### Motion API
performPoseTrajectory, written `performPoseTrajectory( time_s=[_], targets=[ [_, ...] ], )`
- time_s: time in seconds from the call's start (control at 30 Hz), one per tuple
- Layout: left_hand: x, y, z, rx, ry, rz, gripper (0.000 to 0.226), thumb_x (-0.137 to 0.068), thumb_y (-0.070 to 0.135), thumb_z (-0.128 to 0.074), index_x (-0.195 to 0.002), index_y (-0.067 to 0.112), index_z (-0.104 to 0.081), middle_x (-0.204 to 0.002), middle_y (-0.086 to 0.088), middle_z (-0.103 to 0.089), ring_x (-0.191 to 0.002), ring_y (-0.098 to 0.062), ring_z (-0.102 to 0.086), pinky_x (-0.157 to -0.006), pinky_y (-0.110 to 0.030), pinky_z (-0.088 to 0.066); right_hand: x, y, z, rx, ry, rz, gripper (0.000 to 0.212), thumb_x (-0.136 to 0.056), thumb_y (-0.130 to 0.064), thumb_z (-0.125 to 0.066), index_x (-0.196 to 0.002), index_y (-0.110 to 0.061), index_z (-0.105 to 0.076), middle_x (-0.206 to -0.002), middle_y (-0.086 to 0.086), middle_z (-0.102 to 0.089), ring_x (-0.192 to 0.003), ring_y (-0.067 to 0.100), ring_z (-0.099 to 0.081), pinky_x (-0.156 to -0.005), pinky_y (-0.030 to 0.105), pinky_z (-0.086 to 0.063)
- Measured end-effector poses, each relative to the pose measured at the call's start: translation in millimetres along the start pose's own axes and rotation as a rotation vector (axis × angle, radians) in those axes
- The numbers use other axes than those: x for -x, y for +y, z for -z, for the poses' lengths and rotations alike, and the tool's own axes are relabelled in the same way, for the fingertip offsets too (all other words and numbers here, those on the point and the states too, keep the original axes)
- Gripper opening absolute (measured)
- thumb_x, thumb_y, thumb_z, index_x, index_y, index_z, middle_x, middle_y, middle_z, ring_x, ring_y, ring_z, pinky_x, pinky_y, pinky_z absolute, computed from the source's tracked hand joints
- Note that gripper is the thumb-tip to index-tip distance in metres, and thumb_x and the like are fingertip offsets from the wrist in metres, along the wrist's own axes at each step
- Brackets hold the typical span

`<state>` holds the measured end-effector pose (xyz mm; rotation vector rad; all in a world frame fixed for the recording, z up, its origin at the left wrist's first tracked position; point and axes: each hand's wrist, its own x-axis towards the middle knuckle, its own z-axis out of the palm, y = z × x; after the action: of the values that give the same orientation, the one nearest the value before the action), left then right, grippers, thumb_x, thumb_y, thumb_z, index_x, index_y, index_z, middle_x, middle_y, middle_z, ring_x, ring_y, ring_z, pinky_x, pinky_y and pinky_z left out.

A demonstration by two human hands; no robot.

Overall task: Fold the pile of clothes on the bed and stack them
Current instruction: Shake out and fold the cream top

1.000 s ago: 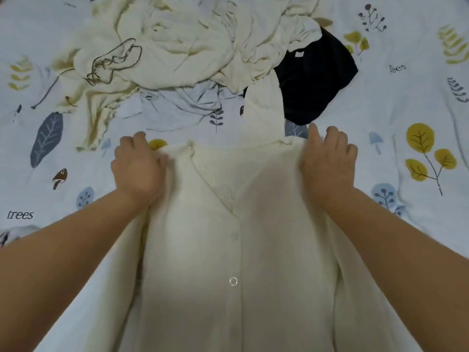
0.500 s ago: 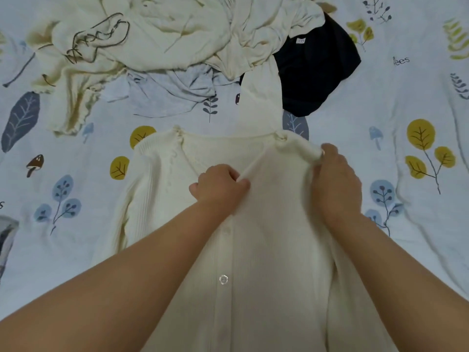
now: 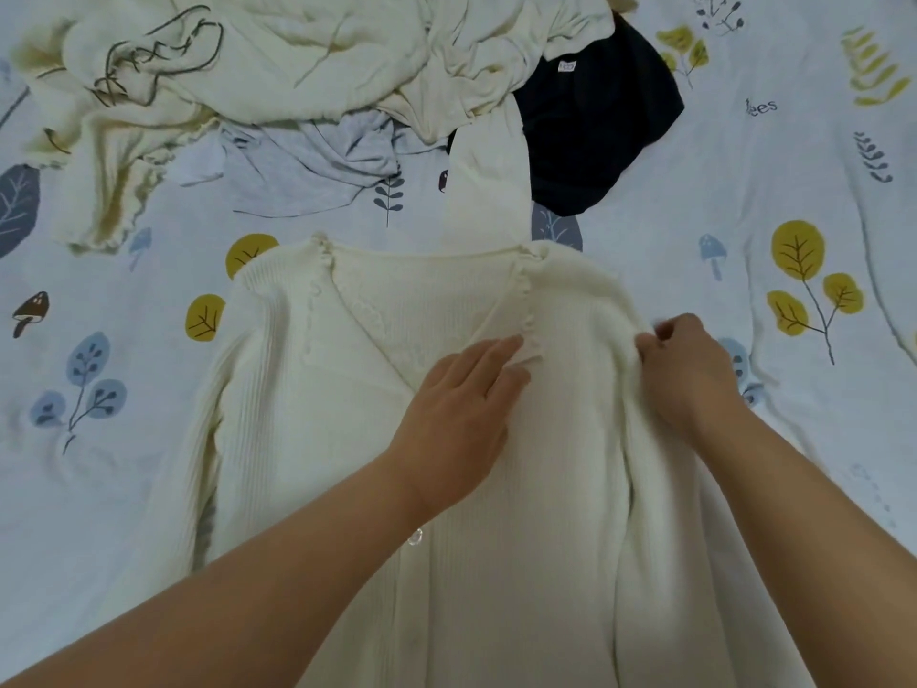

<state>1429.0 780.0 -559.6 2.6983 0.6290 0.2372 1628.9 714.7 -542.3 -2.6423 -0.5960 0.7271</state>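
The fingers of the left hand (image 3: 464, 404) lie straight and flat, pressing down on the front panel of a cream ribbed knit cardigan with a frilled V-neck (image 3: 307, 414), their tips at the frilled edge of its neckline. The right hand (image 3: 687, 374) has its fingers curled, pinching a fold of the same cardigan at its right shoulder seam. The cardigan lies face up and spread on a pale bedsheet printed with leaves, mushrooms and trees (image 3: 744, 439), one clear round button (image 3: 415, 536) showing below the left wrist. Beyond the collar sits the unfolded pile: a crumpled cream garment with dark cord ties (image 3: 208, 57), a light grey top (image 3: 307, 161) partly beneath it, and a black garment with a small white label (image 3: 595, 116) to the right.
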Motion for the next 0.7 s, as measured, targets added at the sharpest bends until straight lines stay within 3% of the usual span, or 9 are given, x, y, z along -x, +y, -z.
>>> performPoseTrajectory(
  time_s=[0.03,0.1,0.17,0.23,0.33,0.43,0.53,0.6,0.7],
  targets=[
    [-0.5,0.6,-1.0,-0.036,-0.027,0.021,0.042,-0.079,0.010,-0.059,-0.121,0.004,-0.059,-0.138,-0.018,-0.048,-0.127,-0.035,-0.047,-0.103,-0.047,-0.039,-0.4,1.6,2.5,0.015,-0.019,0.007,0.033,-0.098,-0.027,-0.044,-0.120,-0.003,-0.049,-0.119,0.018,-0.057,-0.110,0.034,-0.051,-0.081,0.034,-0.034],
    [-2.1,-1.2,-4.3,-0.086,-0.185,0.064,0.058,-0.093,0.031,-0.040,-0.145,0.009,-0.030,-0.155,-0.012,-0.018,-0.143,-0.028,-0.018,-0.115,-0.043,-0.011,-9.1,1.4,11.9,0.083,0.024,0.056,0.033,-0.095,-0.030,-0.051,-0.115,-0.003,-0.054,-0.118,0.018,-0.059,-0.111,0.034,-0.051,-0.083,0.035,-0.036],
    [-5.3,-7.5,-11.2,-0.102,-0.363,0.109,0.066,-0.097,0.046,-0.027,-0.150,0.018,0.001,-0.157,-0.002,0.011,-0.145,-0.018,0.010,-0.115,-0.039,0.009,-20.1,-3.5,21.8,0.160,0.145,0.120,0.031,-0.093,-0.032,-0.054,-0.109,-0.005,-0.054,-0.109,0.020,-0.061,-0.102,0.036,-0.054,-0.075,0.036,-0.036],
    [-8.3,-9.7,-14.7,-0.124,-0.429,0.125,0.068,-0.097,0.050,-0.024,-0.149,0.022,0.009,-0.156,0.002,0.020,-0.143,-0.014,0.018,-0.113,-0.038,0.014,-29.6,-8.0,26.5,0.279,0.219,0.152,0.035,-0.094,-0.030,-0.054,-0.116,-0.005,-0.049,-0.107,0.023,-0.060,-0.099,0.039,-0.054,-0.070,0.037,-0.035],
    [-5.1,-6.5,-10.5,-0.106,-0.344,0.120,0.066,-0.097,0.048,-0.025,-0.150,0.020,0.002,-0.157,0.000,0.015,-0.144,-0.016,0.014,-0.113,-0.038,0.015,-30.5,-16.5,21.3,0.390,0.302,0.188,0.047,-0.094,-0.025,-0.053,-0.134,-0.004,-0.039,-0.123,0.027,-0.048,-0.113,0.042,-0.044,-0.084,0.047,-0.037],
    [16.5,-3.4,-2.1,-0.139,-0.214,0.156,0.062,-0.095,0.043,-0.021,-0.150,0.017,-0.006,-0.158,-0.002,0.008,-0.145,-0.020,0.009,-0.112,-0.039,0.016,6.2,-27.4,-6.2,0.314,0.394,0.458,0.054,-0.091,-0.026,-0.054,-0.139,-0.008,-0.037,-0.138,0.025,-0.038,-0.127,0.039,-0.034,-0.097,0.050,-0.030],
    [44.5,-5.0,1.6,-0.104,-0.355,0.220,0.062,-0.098,0.041,-0.026,-0.150,0.019,-0.001,-0.157,-0.002,0.012,-0.145,-0.020,0.011,-0.114,-0.039,0.012,55.3,-22.3,-45.5,0.393,0.100,0.776,0.066,-0.093,-0.037,-0.046,-0.150,-0.021,-0.015,-0.157,0.013,-0.010,-0.144,0.031,-0.012,-0.111,0.048,-0.017],
    [57.7,-8.2,5.6,-0.072,-0.413,0.204,0.061,-0.099,0.040,-0.030,-0.150,0.021,-0.003,-0.158,0.000,0.010,-0.145,-0.018,0.009,-0.116,-0.035,0.007,69.9,-12.0,-62.9,0.594,-0.127,0.783,0.065,-0.097,-0.046,-0.029,-0.148,-0.029,0.007,-0.158,0.003,0.011,-0.146,0.022,0.008,-0.115,0.045,0.000],
    [70.4,-11.1,24.4,0.099,-0.268,0.223,0.046,-0.096,0.028,-0.044,-0.138,0.012,-0.042,-0.150,-0.011,-0.032,-0.139,-0.025,-0.029,-0.113,-0.036,-0.020,77.5,-12.8,-70.9,0.659,-0.219,0.639,0.060,-0.099,-0.042,-0.024,-0.150,-0.027,0.005,-0.158,0.001,0.010,-0.145,0.020,0.009,-0.115,0.045,0.001]
  ],
)
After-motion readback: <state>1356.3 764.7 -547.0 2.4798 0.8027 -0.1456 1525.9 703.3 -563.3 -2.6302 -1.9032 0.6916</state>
